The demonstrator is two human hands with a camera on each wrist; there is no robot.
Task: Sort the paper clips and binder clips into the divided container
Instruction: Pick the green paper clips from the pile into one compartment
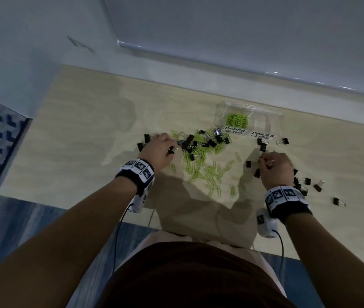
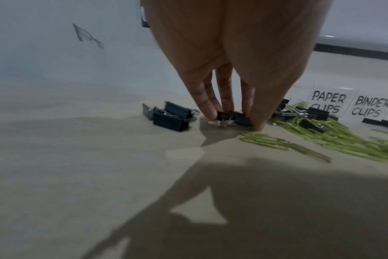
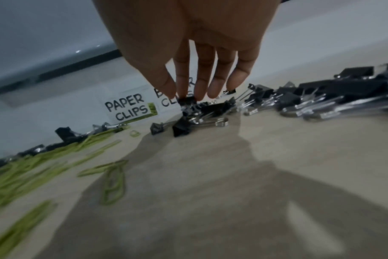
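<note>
1. Bench (image 1: 83, 138) of pale wood fills most of what I see from the head view; its near edge is cut off by my torso and forearms.
2. Divided container (image 1: 221, 112), clear plastic, stands at the far right of the bench. Its walls are hard to trace. The "PAPER CLIPS" side holds a small heap of green clips; I cannot tell what is inside the "BINDER CLIPS" side.
3. Paper clips (image 1: 207, 172), green, lie scattered between my two hands, blurring to streaks in both wrist views.
4. Binder clips (image 1: 210, 142), black, are mixed into the far part of that green spread, with more loose ones near each hand.
5. My left hand (image 1: 160, 150) is at the left end of the pile. In the left wrist view its fingertips (image 2: 210, 113) and thumb reach down and pinch one small black clip (image 2: 231, 116) that sits on the bench.
6. My right hand (image 1: 275, 166) is in front of the container. In the right wrist view thumb and fingertips (image 3: 184, 91) close on the top of another black clip (image 3: 187, 101), lifted just above a cluster; the rest is blurred.
</note>
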